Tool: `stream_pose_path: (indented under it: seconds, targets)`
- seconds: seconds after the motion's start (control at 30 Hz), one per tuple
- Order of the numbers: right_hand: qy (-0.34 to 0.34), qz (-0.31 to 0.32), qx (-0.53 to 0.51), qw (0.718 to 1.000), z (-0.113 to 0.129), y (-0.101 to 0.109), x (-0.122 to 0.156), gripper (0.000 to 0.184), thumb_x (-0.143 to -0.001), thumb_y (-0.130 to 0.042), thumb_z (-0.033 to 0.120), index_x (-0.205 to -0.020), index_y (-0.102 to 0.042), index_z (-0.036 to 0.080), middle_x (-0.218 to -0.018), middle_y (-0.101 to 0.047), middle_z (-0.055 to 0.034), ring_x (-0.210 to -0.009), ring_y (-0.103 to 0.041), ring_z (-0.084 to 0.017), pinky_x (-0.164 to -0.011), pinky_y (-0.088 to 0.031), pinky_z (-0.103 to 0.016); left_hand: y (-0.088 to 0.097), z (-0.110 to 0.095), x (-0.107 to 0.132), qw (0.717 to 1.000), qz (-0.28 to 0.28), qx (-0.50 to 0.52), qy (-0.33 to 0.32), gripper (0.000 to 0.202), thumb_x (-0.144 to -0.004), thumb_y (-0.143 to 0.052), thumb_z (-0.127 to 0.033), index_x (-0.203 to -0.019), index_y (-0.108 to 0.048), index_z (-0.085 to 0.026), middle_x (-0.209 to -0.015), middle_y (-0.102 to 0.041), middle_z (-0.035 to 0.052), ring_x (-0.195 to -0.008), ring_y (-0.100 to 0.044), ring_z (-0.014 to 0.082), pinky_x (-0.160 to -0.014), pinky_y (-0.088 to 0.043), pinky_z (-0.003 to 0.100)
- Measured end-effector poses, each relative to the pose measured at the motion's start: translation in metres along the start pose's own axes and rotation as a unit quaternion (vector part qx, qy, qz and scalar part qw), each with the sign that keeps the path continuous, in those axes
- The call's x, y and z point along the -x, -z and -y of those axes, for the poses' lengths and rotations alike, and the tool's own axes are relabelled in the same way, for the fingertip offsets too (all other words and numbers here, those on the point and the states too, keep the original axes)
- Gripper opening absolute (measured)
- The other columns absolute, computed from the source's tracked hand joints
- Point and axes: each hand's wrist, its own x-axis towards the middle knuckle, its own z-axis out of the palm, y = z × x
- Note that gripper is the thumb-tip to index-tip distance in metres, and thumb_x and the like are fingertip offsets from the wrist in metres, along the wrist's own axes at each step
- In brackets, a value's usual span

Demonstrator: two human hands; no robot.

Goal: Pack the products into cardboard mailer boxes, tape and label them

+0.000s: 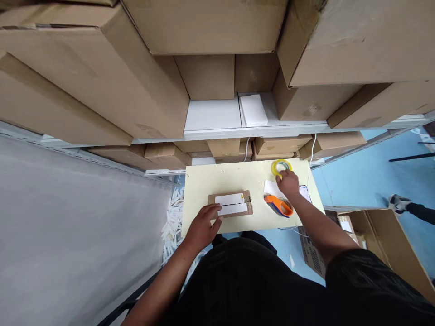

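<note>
A small flat cardboard box (232, 214) lies on the cream table, two white strips (232, 208) along its top. At its left end rests my left hand (204, 225), fingers apart and fingertips touching the box. My right hand (288, 182) reaches to the far right part of the table, its fingers closed on the near rim of a yellow roll of tape (276, 162). Just nearer to me lies an orange and blue tape dispenser (278, 206). A white paper (273, 188) sits between the dispenser and the roll, and a phone (305, 193) is partly hidden by my right forearm.
Shelves with large cardboard boxes (217, 27) rise behind the table (200, 181). A white stack (253, 110) sits on the shelf. White scraps (174, 222) cover the floor at left. An open carton (387, 240) stands at right; another person's foot (399, 203) shows beyond.
</note>
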Motion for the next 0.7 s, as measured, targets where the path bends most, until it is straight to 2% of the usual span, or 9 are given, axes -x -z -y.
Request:
stream_pose_path:
  seconds: [0.03, 0.1, 0.17, 0.23, 0.3, 0.37, 0.53, 0.63, 0.7]
  targets:
    - [0.009, -0.017, -0.007, 1.000, 0.001, -0.003, 0.024, 0.033, -0.103, -0.043, 0.037, -0.116, -0.067, 0.018, -0.114, -0.066, -0.0185, -0.111, -0.059, -0.035, -0.092, -0.040, -0.045, 0.000, 0.002, -0.002, 1.000, 0.000, 0.002, -0.003, 0.032, -0.099, -0.057, -0.034, -0.128, -0.066, -0.025, -0.134, -0.067, 0.0073, -0.128, -0.061, 0.0242, -0.112, -0.052, 0.045]
    - [0.000, -0.005, -0.001, 1.000, 0.004, -0.016, 0.073, 0.038, -0.100, -0.048, 0.047, -0.108, -0.069, 0.016, -0.104, -0.069, -0.0172, -0.100, -0.062, -0.033, -0.088, -0.041, -0.043, -0.001, 0.005, -0.005, 1.000, 0.005, 0.004, -0.007, 0.032, -0.100, -0.055, -0.035, -0.127, -0.066, -0.024, -0.133, -0.068, 0.0076, -0.129, -0.060, 0.0241, -0.112, -0.052, 0.045]
    - [-0.012, 0.016, 0.026, 0.999, 0.009, -0.032, 0.115, 0.043, -0.094, -0.056, 0.055, -0.111, -0.068, 0.018, -0.113, -0.069, -0.0176, -0.107, -0.060, -0.035, -0.089, -0.041, -0.044, 0.000, 0.008, -0.008, 1.000, 0.013, 0.003, -0.011, 0.031, -0.100, -0.054, -0.034, -0.126, -0.066, -0.023, -0.133, -0.068, 0.0077, -0.128, -0.060, 0.0240, -0.112, -0.052, 0.045]
    - [-0.037, 0.005, 0.047, 0.998, 0.015, -0.047, 0.139, 0.043, -0.091, -0.060, 0.052, -0.119, -0.066, 0.020, -0.119, -0.069, -0.0169, -0.117, -0.056, -0.036, -0.094, -0.038, -0.044, 0.001, 0.009, -0.011, 1.000, 0.021, 0.001, -0.019, 0.031, -0.099, -0.055, -0.034, -0.126, -0.066, -0.023, -0.133, -0.068, 0.0072, -0.128, -0.061, 0.0237, -0.112, -0.052, 0.044]
    - [-0.071, -0.012, 0.057, 0.996, 0.018, -0.058, 0.146, 0.041, -0.091, -0.061, 0.047, -0.122, -0.065, 0.020, -0.118, -0.069, -0.0165, -0.119, -0.055, -0.035, -0.097, -0.035, -0.045, 0.002, 0.009, -0.012, 0.999, 0.027, -0.003, -0.030, 0.031, -0.099, -0.056, -0.033, -0.126, -0.066, -0.024, -0.133, -0.068, 0.0065, -0.128, -0.061, 0.0234, -0.112, -0.052, 0.044]
    - [-0.092, -0.023, 0.060, 0.994, 0.019, -0.064, 0.145, 0.036, -0.092, -0.060, 0.044, -0.116, -0.067, 0.018, -0.112, -0.070, -0.0163, -0.115, -0.056, -0.035, -0.097, -0.033, -0.045, 0.003, 0.009, -0.014, 0.999, 0.029, -0.008, -0.043, 0.031, -0.099, -0.056, -0.032, -0.127, -0.066, -0.024, -0.133, -0.068, 0.0062, -0.128, -0.061, 0.0231, -0.113, -0.051, 0.043]
    - [-0.053, -0.037, 0.039, 0.997, 0.011, -0.068, 0.145, 0.030, -0.096, -0.053, 0.041, -0.097, -0.071, 0.018, -0.101, -0.073, -0.0166, -0.110, -0.054, -0.036, -0.096, -0.032, -0.049, 0.004, 0.014, -0.014, 0.998, 0.022, -0.015, -0.059, 0.029, -0.098, -0.056, -0.031, -0.124, -0.067, -0.024, -0.129, -0.070, 0.0067, -0.126, -0.061, 0.0237, -0.111, -0.052, 0.043]
    - [-0.047, -0.079, -0.035, 0.995, 0.005, -0.059, 0.152, 0.035, -0.096, -0.051, 0.047, -0.095, -0.070, 0.017, -0.100, -0.072, -0.0170, -0.107, -0.055, -0.036, -0.096, -0.036, -0.050, 0.006, 0.020, -0.011, 0.999, 0.019, -0.010, -0.042, 0.027, -0.098, -0.054, -0.030, -0.120, -0.069, -0.024, -0.121, -0.072, 0.0069, -0.119, -0.064, 0.0239, -0.106, -0.054, 0.043]
    - [-0.049, -0.101, -0.129, 0.985, 0.005, -0.043, 0.158, 0.040, -0.095, -0.050, 0.055, -0.095, -0.068, 0.019, -0.099, -0.070, -0.0161, -0.106, -0.056, -0.036, -0.095, -0.041, -0.049, 0.007, 0.024, -0.007, 0.999, 0.027, 0.006, -0.020, 0.026, -0.099, -0.051, -0.030, -0.115, -0.071, -0.024, -0.116, -0.072, 0.0063, -0.113, -0.066, 0.0234, -0.102, -0.055, 0.041]
